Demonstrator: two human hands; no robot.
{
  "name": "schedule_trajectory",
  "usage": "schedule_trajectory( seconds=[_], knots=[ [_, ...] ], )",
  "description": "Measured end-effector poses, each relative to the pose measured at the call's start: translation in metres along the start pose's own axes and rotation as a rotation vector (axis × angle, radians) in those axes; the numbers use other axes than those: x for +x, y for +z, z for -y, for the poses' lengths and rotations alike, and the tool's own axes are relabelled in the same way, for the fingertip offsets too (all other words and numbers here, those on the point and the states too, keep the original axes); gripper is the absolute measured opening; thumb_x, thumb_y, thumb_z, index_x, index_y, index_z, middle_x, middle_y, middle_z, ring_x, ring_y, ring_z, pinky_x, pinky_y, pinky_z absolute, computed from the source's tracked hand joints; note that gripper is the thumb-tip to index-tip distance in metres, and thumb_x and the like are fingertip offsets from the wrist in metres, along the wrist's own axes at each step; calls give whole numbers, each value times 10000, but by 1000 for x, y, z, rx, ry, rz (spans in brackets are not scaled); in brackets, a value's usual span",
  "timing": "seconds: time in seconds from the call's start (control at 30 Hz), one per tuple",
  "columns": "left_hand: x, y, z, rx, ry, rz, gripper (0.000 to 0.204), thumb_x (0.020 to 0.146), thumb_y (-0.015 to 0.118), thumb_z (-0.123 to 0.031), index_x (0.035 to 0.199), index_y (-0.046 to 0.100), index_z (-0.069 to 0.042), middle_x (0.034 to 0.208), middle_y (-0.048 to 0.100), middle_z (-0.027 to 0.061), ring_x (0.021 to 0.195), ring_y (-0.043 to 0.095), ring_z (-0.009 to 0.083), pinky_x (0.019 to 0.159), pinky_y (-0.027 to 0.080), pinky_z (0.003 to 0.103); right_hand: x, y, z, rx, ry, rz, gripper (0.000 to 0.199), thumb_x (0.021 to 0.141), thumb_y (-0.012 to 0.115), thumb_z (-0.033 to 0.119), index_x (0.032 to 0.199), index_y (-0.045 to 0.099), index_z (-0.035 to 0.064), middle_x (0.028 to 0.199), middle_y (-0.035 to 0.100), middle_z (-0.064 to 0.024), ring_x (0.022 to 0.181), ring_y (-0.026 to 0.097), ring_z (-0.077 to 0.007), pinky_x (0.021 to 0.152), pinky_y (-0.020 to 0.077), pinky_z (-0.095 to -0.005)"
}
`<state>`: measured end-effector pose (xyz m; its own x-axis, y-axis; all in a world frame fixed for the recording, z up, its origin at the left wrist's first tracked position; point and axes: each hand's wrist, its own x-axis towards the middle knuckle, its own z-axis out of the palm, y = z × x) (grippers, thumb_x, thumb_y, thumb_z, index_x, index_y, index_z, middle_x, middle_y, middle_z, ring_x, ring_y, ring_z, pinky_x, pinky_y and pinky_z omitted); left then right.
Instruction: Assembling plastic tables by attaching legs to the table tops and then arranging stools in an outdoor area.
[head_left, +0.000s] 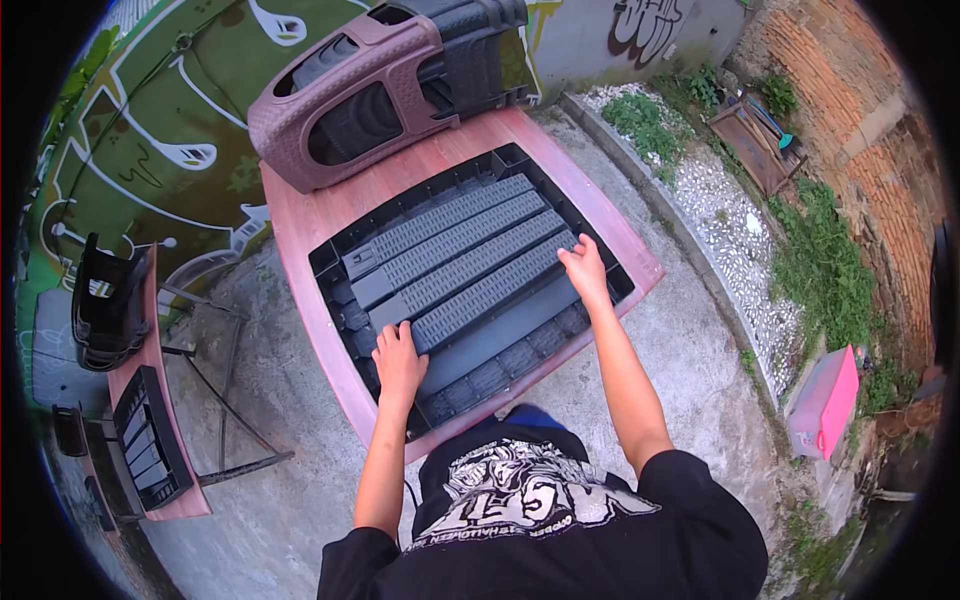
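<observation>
The person's black printed shirt (540,510) fills the bottom of the view, and both bare forearms reach up from it toward a reddish-brown bench (300,225) that is really an upturned plastic tabletop. Set into its underside is a black ribbed frame (335,258), and in that frame lie four long grey legs side by side, slanting from lower left to upper right.

The left hand (397,362) rests on the near, lower-left end of the nearest leg (490,292), fingers curled over its end; the grip looks partly closed around the end, though how firmly it has hold cannot be told. The right hand (585,270) lies on the upper-right end of the same leg, fingers spread and flat, an open grip pressing or touching rather than wrapping. So the nearest leg sits in the frame with one hand at each end, the other three legs (440,228) just beyond it, touching or nearly so.

Farther along the bench, at its far end, a stack of plastic chairs (385,85) lies tipped on its side, mauve outermost with black ones nested inside. Behind stands a wall painted green with white graffiti (170,150).

To the left, well apart, is a second upturned tabletop (150,440) with a black chair (105,305) on it. To the right, a gravel strip (720,220), a pink box (825,400) and a brick wall (860,130).
</observation>
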<state>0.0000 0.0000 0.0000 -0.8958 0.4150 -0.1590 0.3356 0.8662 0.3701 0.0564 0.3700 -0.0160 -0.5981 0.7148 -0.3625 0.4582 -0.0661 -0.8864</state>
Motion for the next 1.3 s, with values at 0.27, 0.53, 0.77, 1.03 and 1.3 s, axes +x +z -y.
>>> schedule_trajectory(
  seconds=[0.27, 0.53, 0.77, 1.03, 1.3],
  knots=[
    [68, -24, -8, 176, 35, 61, 734, 589, 848, -180, 1211, 487, -33, 1091, 496, 151, 1041, 541, 329, 800, 511, 422, 100, 44, 27, -571, -148, -171, 724, 755, 731, 377, 1295, 485, -35, 1237, 535, -286, 1155, 525, -418, 1017, 400, -449],
    [36, -49, -53, 178, 102, -475, 696, 572, 757, -53, 1220, 504, -41, 1105, 477, 155, 1076, 481, 348, 913, 391, 444, 122, 8, 58, 188, 17, -12, 546, 739, 803, 335, 1095, 569, -6, 1007, 599, -107, 918, 576, -198, 798, 467, -331],
    [18, -70, -119, 377, 72, -1142, 651, 610, 830, -34, 1155, 476, -80, 1115, 385, 125, 1065, 430, 341, 917, 397, 471, 115, -24, 190, 805, -155, 402, 421, 853, 664, 192, 1227, 496, 96, 1078, 588, -52, 1001, 555, -170, 857, 456, -345],
    [-15, -100, -136, 351, 20, -1332, 689, 591, 822, -15, 1157, 439, -96, 1183, 390, 155, 1095, 454, 349, 884, 416, 437, 103, -9, 242, 1085, -189, 1144, 475, 891, 651, 285, 1282, 500, 60, 1240, 584, -112, 1157, 543, -226, 964, 435, -404],
    [-102, -119, -89, -647, -186, -828, 678, 538, 870, -121, 1147, 592, -10, 1220, 510, 117, 1174, 495, 246, 1011, 389, 362, 26, 37, 304, 717, -641, 1592, 1041, 692, 853, 329, 1488, 213, 129, 1463, 375, -128, 1335, 400, -305, 1122, 318, -498]
  ],
)
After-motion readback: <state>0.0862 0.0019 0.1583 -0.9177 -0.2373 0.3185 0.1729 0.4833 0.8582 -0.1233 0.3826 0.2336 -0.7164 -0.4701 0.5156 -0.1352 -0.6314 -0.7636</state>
